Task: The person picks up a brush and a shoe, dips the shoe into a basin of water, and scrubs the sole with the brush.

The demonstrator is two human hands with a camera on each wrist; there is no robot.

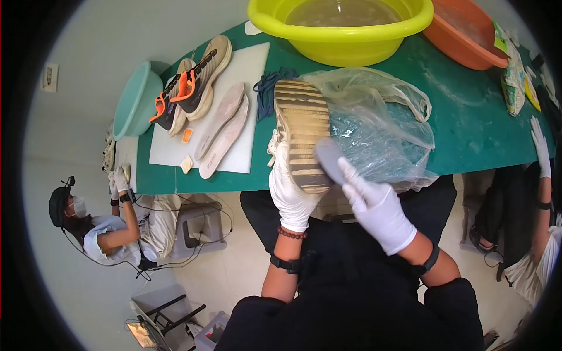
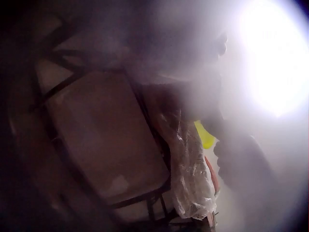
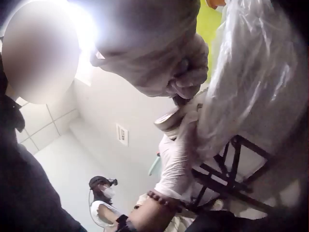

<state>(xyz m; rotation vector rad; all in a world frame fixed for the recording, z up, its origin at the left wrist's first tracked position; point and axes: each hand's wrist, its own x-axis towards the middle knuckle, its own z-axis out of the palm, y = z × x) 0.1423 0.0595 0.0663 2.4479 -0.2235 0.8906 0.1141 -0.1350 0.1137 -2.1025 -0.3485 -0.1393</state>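
Observation:
A shoe [image 1: 302, 134] is held with its worn tan-and-dark striped sole facing up, over the front edge of the green table. My gloved left hand [image 1: 288, 196] grips it from the left and below. In my gloved right hand [image 1: 379, 213] is a grey oval brush [image 1: 331, 159], its flat back showing and its tip overlapping the sole's right edge. The right wrist view shows both hands close together at the shoe [image 3: 170, 121]. Haze blurs the left wrist view. Behind the shoe lies a clear plastic bag [image 1: 374, 131].
A white board [image 1: 257, 76] bears a pair of orange-trimmed shoes [image 1: 199, 82] and two insoles [image 1: 225, 137]. Basins stand around: yellow with cloudy water [image 1: 345, 47], orange [image 1: 468, 41], teal [image 1: 137, 102]. Dark blue laces [image 1: 266, 93] lie beside the board. Other people sit at both sides.

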